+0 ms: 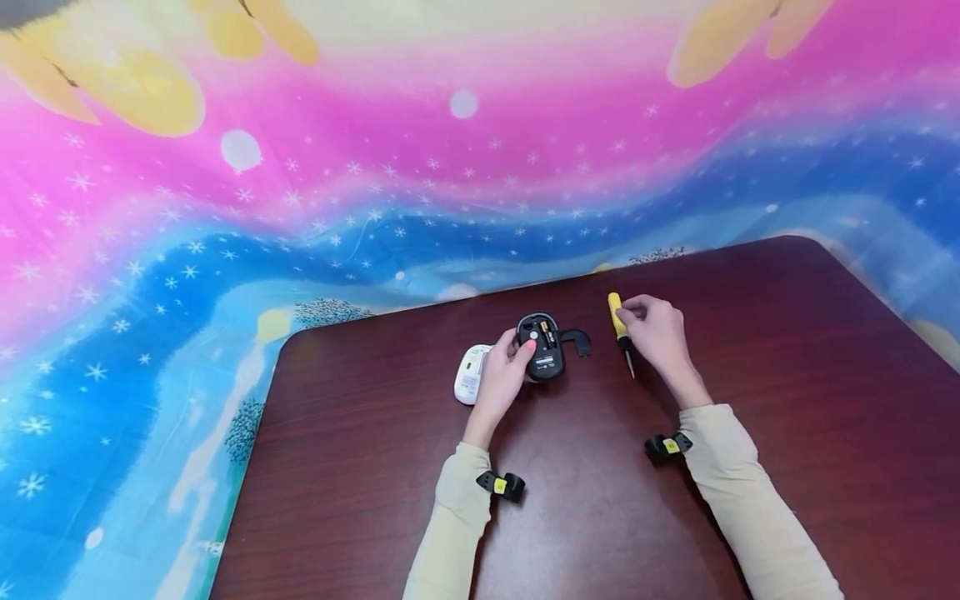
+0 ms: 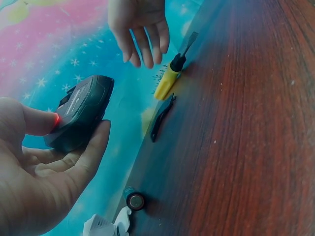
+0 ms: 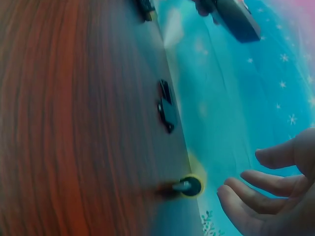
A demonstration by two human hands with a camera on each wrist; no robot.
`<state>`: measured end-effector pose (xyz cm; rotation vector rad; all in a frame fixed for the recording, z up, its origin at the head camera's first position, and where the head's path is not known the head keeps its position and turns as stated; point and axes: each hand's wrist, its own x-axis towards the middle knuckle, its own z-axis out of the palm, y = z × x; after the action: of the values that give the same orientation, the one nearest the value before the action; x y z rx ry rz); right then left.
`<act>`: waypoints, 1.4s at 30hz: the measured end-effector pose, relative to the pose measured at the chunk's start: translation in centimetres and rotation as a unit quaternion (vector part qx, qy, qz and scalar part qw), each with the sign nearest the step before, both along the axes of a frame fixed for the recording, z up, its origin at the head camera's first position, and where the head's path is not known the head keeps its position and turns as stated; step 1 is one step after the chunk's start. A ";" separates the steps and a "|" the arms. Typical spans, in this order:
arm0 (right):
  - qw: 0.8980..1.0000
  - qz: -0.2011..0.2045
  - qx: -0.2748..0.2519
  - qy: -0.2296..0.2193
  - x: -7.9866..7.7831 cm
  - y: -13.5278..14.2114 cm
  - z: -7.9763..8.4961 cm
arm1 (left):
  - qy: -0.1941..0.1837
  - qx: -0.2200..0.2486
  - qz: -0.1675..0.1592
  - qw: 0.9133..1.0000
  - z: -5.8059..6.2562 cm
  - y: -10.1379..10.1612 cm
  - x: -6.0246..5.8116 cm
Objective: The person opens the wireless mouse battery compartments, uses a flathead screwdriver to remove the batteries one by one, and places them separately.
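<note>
Patterned cloth (image 1: 420, 158) hung behind a dark table (image 1: 360, 450).
Over it, the left hand (image 1: 501, 377) pinched the black mouse (image 1: 547, 365), battery bay (image 1: 548, 335) exposed, between thumb and fingers; the right hand (image 1: 660, 335), fingers apart, hovered beside the screwdriver (image 1: 623, 337) on the table. The cover (image 1: 579, 339) lay between screwdriver and black mouse; the white mouse (image 1: 467, 379) lay by the left hand.

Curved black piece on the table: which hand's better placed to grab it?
Right, I'd say: the right hand looks open and empty by the yellow screwdriver; the left hand holds the black mouse. The black piece lies between mouse and screwdriver.
</note>
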<state>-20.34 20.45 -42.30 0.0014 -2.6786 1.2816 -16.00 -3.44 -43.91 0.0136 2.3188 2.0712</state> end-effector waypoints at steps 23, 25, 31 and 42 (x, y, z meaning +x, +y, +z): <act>0.991 0.039 0.055 -0.116 -0.5 1.2 -1.2 | -0.001 -0.010 -0.001 1.000 -0.1 -0.1 0.2; 0.990 0.042 0.053 -0.123 -0.6 1.3 -1.3 | 0.002 -0.016 0.001 1.000 -0.1 -0.2 0.2; 0.989 0.049 0.042 -0.133 -0.7 1.2 -1.7 | 0.006 -0.028 0.003 1.000 -0.1 -0.1 0.2; 0.985 0.071 0.002 -0.160 -1.0 1.2 -1.9 | 0.008 -0.036 0.006 0.999 -0.2 0.0 0.1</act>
<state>-21.36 21.60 -44.16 -0.0139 -2.9994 1.4260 -15.89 -3.48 -44.11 0.0139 2.4082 1.9978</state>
